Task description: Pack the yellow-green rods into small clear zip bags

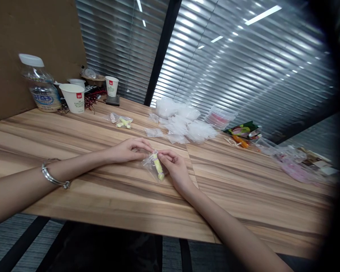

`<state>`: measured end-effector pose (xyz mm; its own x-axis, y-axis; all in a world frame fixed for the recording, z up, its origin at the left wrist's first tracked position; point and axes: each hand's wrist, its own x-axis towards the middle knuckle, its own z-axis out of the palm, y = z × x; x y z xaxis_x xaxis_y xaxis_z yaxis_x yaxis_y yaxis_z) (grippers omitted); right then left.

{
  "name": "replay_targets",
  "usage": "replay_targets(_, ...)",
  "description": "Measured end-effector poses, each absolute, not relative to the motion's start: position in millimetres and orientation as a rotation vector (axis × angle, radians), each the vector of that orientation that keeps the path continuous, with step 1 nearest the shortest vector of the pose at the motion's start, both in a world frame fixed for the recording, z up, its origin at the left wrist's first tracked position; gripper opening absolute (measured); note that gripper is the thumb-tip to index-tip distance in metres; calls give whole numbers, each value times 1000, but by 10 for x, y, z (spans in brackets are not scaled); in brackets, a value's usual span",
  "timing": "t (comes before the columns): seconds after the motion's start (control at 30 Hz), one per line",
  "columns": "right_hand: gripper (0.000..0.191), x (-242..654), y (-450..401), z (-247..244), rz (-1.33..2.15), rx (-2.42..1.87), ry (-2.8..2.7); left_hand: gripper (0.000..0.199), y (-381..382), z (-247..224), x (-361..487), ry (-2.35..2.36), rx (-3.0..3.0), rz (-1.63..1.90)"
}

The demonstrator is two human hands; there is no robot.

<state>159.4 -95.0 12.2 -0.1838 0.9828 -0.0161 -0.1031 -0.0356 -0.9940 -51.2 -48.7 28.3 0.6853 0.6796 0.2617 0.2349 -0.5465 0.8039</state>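
A small clear plastic bag (150, 163) with a yellow item (158, 166) in it lies between my hands near the middle of the wooden table (107, 204). My left hand (132, 150) rests at the bag's upper left, its fingers reaching to the top edge. From the right, my right hand (174, 166) pinches the bag's upper right edge between thumb and fingers. Further back on the left are more small bags (124, 122) with yellow and pale pieces inside. A heap of clear empty bags (178, 122) sits beyond my hands.
Paper cups (75, 99), a large bottle (44, 88) and a dark scale (112, 100) stand at the back left. Along the right back edge lie a green packet (242, 129), an orange object (240, 141) and pink plastic bags (296, 168). Blinds rise behind the table.
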Motion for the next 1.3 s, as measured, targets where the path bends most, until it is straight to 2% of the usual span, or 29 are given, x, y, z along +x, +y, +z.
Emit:
replay_targets(0.17, 28, 1590, -938, 94, 1434, -1016, -1231, 23, -482, 277, -526, 678, 2106, 663)
replay_targets(0.4, 28, 1594, -947, 112, 1421, -1036, -1246, 42, -497, 276, -544, 748, 2092, 582)
replay_targets(0.73, 27, 1583, -937, 96, 1448, -1017, -1271, 28, -510, 261, -518, 649, 2130, 580)
replay_targets(1.0, 31, 1583, -946, 114, 1450, -1009, -1247, 32, -530, 311, -514, 705, 1438, 836)
replay_targets(1.2, 29, 1584, -955, 122, 1440, -991, -1205, 44, -488, 317, -519, 789, 1341, 1036)
replay_targets(1.3, 27, 1591, -952, 120, 1432, -974, -1248, 44, -493, 306, -515, 886, 1388, 1045)
